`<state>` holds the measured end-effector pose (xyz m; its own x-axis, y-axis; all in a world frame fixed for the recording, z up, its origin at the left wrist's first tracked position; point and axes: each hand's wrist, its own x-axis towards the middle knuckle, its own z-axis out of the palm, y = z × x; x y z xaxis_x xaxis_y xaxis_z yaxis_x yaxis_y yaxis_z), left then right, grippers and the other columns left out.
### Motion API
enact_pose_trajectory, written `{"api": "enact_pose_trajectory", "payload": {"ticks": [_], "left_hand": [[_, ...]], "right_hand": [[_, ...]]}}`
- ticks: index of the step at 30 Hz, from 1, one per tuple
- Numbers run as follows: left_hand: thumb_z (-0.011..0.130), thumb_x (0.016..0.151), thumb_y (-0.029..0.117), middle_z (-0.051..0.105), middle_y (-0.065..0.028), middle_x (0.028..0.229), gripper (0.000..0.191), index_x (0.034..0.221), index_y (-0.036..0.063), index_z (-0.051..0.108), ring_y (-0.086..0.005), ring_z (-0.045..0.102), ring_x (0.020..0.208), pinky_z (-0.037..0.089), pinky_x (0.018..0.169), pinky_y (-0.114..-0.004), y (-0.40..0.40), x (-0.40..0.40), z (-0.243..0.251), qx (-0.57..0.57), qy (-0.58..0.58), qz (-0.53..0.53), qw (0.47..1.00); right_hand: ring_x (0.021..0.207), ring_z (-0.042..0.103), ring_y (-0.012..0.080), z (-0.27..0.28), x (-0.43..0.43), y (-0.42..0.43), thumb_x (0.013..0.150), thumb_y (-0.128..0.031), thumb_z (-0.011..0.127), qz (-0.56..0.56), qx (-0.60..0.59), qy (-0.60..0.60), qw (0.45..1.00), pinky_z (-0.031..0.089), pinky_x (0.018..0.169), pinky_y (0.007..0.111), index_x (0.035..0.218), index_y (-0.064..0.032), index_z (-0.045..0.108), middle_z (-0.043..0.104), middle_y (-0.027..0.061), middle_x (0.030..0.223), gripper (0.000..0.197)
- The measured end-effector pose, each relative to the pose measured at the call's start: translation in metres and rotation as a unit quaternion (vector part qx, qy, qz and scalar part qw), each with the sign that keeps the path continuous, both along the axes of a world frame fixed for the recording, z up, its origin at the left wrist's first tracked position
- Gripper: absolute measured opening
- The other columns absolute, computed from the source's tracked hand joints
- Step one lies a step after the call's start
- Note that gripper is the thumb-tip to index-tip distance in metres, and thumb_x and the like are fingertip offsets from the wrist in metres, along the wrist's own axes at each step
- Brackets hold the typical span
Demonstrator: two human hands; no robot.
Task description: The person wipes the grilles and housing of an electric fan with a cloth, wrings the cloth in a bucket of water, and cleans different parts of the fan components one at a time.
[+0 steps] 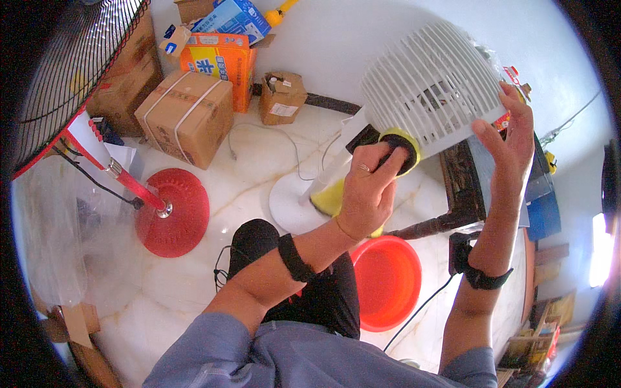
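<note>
A white standing fan point(320, 179) leans up before me, its slatted round guard point(417, 72) tilted to the upper right and its round base point(286, 201) on the floor. My left hand point(371, 189) grips a yellow-and-black cloth point(405, 136) against the lower edge of the guard, by the fan's neck. More yellow cloth point(330, 198) shows beneath that hand, beside the pole. With thumb and fingers, my right hand point(512, 128) holds the guard's right rim. Where its fingertips end behind the rim is partly hidden.
A red basin point(388, 286) stands on the floor by my knee. On the left is another fan with a red base point(172, 213) and black wire guard point(68, 63). Cardboard boxes point(187, 119) line the wall. Dark wooden furniture point(461, 184) stands behind the white fan.
</note>
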<state>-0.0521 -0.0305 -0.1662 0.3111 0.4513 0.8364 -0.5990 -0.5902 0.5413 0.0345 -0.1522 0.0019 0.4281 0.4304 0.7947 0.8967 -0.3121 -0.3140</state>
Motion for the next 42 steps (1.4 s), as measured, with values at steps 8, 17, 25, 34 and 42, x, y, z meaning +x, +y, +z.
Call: {"api": "enact_pose_trajectory", "payload": {"ticks": [8,17,25,34,42], "left_hand": [[0.050,0.068,-0.009,0.052,-0.0198,0.105,0.051,0.118,0.0027,0.056,-0.0361,0.050,0.098,0.043,0.086,-0.040,0.067,0.046,0.017,-0.072,-0.003,0.135,0.988],[0.054,0.071,-0.007,0.054,-0.0158,0.101,0.042,0.112,0.0023,0.058,-0.0355,0.050,0.094,0.044,0.082,-0.040,-0.010,-0.003,-0.002,-0.071,-0.031,-0.020,0.997],[0.056,0.068,-0.008,0.055,-0.0146,0.102,0.047,0.113,0.0043,0.059,-0.0342,0.051,0.096,0.045,0.083,-0.040,0.016,0.020,0.000,-0.094,-0.030,0.095,0.991],[0.053,0.066,-0.008,0.057,-0.0156,0.101,0.046,0.110,0.0031,0.059,-0.0349,0.052,0.095,0.045,0.082,-0.041,0.058,0.042,0.014,-0.084,0.012,0.113,0.990],[0.058,0.066,-0.003,0.054,-0.0117,0.098,0.045,0.109,0.0074,0.060,-0.0341,0.051,0.092,0.047,0.078,-0.040,0.020,0.011,-0.010,0.065,-0.036,0.061,0.995]], "right_hand": [[0.122,0.045,0.0249,0.002,-0.008,0.004,0.064,-0.024,0.082,-0.012,-0.021,-0.036,0.999,0.028,0.106,0.039,0.111,-0.0042,0.054,0.052,0.0123,0.128,0.059],[0.123,0.044,0.0260,0.001,0.006,-0.001,0.062,-0.013,0.082,0.022,-0.036,-0.039,0.998,0.029,0.107,0.040,0.116,-0.0054,0.050,0.048,0.0124,0.132,0.063],[0.127,0.039,0.0276,-0.002,0.004,-0.006,0.063,-0.020,0.083,0.017,-0.035,-0.015,0.999,0.026,0.109,0.043,0.119,-0.0060,0.049,0.045,0.0142,0.134,0.067],[0.126,0.040,0.0276,-0.002,0.010,-0.001,0.064,-0.023,0.083,0.022,-0.043,-0.062,0.997,0.026,0.108,0.043,0.117,-0.0061,0.048,0.046,0.0138,0.131,0.066],[0.129,0.036,0.0315,-0.003,0.003,0.000,0.063,-0.021,0.082,0.007,-0.033,-0.013,0.999,0.024,0.109,0.047,0.118,-0.0050,0.044,0.042,0.0165,0.134,0.068]]}}
